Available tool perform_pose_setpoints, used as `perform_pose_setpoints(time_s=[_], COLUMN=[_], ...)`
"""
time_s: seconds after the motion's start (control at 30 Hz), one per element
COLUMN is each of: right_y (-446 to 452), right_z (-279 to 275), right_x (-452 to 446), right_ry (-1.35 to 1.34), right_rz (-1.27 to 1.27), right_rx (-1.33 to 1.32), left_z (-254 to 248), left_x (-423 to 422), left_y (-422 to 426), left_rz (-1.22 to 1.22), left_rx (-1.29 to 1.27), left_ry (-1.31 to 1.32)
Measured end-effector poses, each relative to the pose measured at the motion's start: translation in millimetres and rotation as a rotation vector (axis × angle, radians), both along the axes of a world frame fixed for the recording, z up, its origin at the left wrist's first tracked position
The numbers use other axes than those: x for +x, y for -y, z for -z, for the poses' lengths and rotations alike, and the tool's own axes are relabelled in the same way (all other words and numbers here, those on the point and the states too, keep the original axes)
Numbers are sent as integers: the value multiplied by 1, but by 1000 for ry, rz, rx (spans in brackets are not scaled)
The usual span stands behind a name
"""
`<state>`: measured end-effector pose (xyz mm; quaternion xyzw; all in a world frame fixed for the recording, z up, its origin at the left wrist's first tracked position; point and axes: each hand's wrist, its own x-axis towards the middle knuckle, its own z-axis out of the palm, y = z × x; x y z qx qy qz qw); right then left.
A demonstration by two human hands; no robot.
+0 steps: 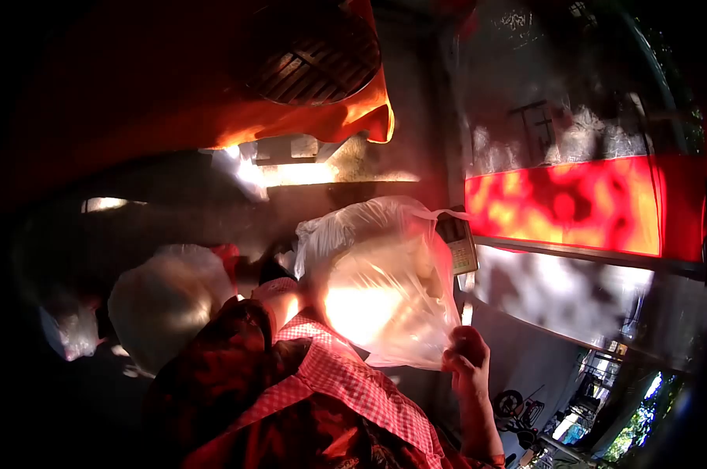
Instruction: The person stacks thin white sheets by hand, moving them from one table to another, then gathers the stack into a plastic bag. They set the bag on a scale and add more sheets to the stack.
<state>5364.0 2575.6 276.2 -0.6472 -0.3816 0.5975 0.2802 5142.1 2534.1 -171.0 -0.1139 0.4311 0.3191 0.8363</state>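
A large translucent plastic bag [384, 273] with pale contents, which I cannot make out, fills the middle of the view. My right hand [468, 352] is closed on the bag's gathered edge at its lower right corner. Beside the bag's left side is my left hand [278, 280], mostly lost in dark shade, so its fingers do not show. A device with a keypad [463, 248], which looks like a scale, pokes out past the bag's upper right side.
Another full translucent bag [166, 301] stands to the left, with a smaller bag [70, 328] farther left. Above, a slatted round basket [318, 66] rests on an orange-red cloth [173, 102]. A red panel [564, 203] is at right; a bicycle-like wheel [508, 403] shows lower right.
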Motion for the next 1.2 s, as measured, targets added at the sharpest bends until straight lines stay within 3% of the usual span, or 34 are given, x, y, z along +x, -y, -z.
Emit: perform_pose_setpoints(time_s=[0.17, 0.47, 0.7, 0.9, 0.97, 1.0, 1.03, 1.1, 1.17, 1.2], right_y=[-46, -41, -39, -28, -22, -25, -23, -13, -3, 2], right_z=[5, -34, 1, 19, 27, 22, 23, 28, 41, 51], right_x=[-8, 1, 4, 22, 31, 35, 40, 50, 62, 66], right_ry=[-12, 95, 63, 100, 140, 306, 347, 427, 342, 308], right_rz=[28, 79, -46, -225, -286, -455, -459, -458, -374, -377], right_rx=[-71, -152, -232, -50, 22, 160, 202, 294, 265, 245], left_z=[11, 1, 30, 67, 68, 60, 50, -54, -182, -230], left_x=[-8, -5, -25, -23, -38, -50, -59, -68, -37, -18], left_y=[-13, -20, -14, -17, -20, -24, -26, -58, -60, -52], left_rz=[14, 36, 62, -56, -145, -183, -144, -40, 14, 153], left_rx=[-120, -172, -223, -244, -209, -131, 162, 649, 997, 1209], left_ry=[14, 27, 67, 113, 15, -152, -484, -1250, -1203, -1120])
